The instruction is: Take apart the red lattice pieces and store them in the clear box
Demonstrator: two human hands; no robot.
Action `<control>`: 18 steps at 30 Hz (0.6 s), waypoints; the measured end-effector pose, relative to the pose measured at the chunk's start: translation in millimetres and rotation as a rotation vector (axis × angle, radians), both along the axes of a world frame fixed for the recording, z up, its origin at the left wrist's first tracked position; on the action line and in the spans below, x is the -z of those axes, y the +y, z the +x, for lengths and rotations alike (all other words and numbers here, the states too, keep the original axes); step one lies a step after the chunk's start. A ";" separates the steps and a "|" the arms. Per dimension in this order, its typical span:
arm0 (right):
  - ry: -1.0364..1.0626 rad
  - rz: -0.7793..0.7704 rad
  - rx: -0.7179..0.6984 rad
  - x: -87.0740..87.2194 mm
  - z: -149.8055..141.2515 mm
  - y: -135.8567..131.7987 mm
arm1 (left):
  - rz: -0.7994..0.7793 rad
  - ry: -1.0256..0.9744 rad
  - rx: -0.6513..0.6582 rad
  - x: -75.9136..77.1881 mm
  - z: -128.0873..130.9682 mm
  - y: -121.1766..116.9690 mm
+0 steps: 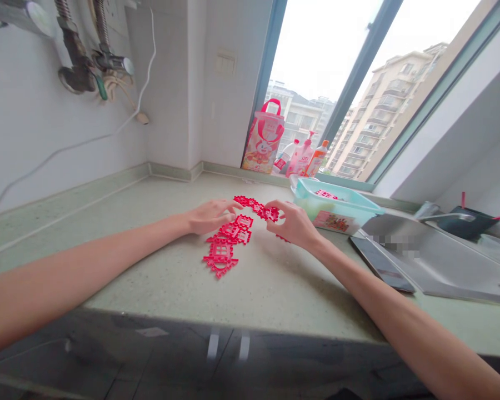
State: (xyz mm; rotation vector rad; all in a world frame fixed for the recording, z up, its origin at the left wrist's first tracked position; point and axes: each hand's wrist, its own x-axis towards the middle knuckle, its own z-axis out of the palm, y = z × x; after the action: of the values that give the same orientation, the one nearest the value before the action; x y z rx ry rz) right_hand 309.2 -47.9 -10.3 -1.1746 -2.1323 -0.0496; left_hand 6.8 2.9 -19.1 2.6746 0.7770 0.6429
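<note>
Several flat red plastic lattice pieces [227,240] lie joined together on the pale green countertop [250,283]. A raised strip of the same red pieces [256,207] runs between my hands. My left hand [208,216] rests on the counter with its fingers stretched toward the strip's left end, touching it. My right hand [294,222] pinches the strip's right end with curled fingers.
A light teal plastic box [337,206] with red pieces inside stands just behind my right hand. A pink gift bag [264,139] and bottles [306,158] sit on the window sill. A dark phone [381,264] and a steel sink [441,255] lie to the right.
</note>
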 end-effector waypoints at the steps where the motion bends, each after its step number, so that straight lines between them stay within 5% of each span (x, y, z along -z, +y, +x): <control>1: 0.009 0.012 -0.028 1.0 -1.7 0.3 | -0.012 0.008 0.066 0.2 0.1 -0.8; 4: 0.022 0.022 -0.066 5.8 -3.8 3.5 | -0.038 0.012 0.165 0.6 2.2 -3.5; 11: -0.155 -0.220 -0.086 13.0 -9.1 6.6 | -0.070 -0.006 0.024 -0.8 7.5 -1.3; 18: -0.144 -0.224 0.067 -18.9 20.3 -6.8 | -0.074 0.003 -0.100 1.2 -14.4 20.0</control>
State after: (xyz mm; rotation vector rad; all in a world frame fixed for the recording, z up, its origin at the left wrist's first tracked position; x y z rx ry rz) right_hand 329.5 -54.7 8.6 -1.4093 -2.2685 0.0787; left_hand -7.6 22.9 -20.4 2.5841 0.9217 0.6213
